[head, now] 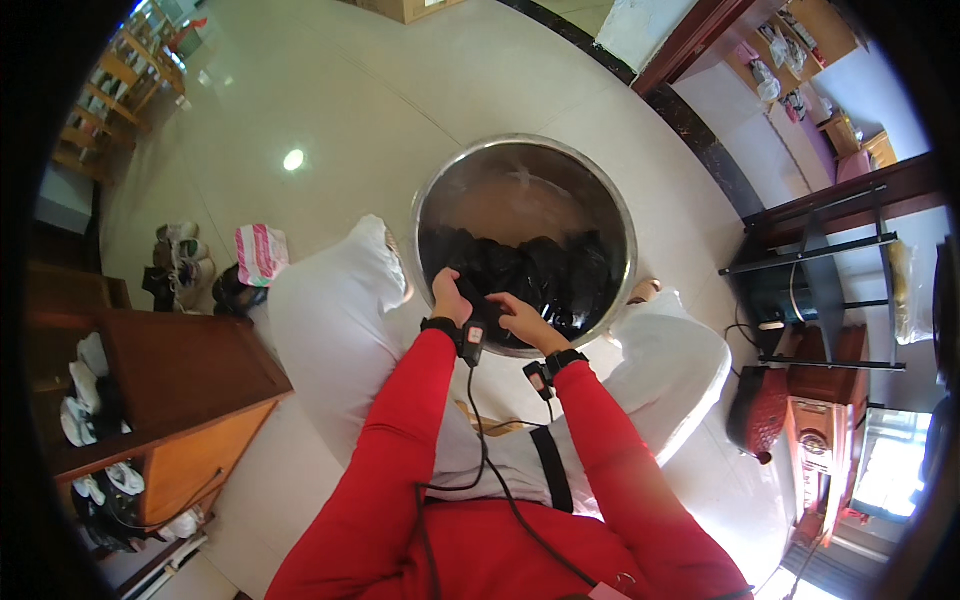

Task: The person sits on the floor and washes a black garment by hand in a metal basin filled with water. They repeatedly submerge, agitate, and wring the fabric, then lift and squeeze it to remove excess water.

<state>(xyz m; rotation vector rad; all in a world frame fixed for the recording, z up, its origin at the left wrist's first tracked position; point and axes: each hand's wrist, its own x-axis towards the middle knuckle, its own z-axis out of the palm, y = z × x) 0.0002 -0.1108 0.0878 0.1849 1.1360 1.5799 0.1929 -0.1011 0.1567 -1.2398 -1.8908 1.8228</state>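
A round metal basin (631,259) stands on the floor between my knees, with brownish water (517,206) in its far half. Wet black cloth (529,270) lies bunched across the near half, shiny in places. My left hand (452,300) is at the near-left rim, its fingers closed on a dark fold of the cloth. Just to the right, my right hand (525,322) reaches over the near rim, its fingertips against the same cloth. Whether they pinch it is hidden. Both wrists wear black straps with small cabled devices.
A wooden shoe cabinet (195,360) stands at left, with several shoes (187,262) and a pink-and-white bag (261,255) beyond it. To the right are a black metal rack (817,285) and a dark red bag (757,412). Cables hang across my lap. A cardboard box (405,7) sits at the top.
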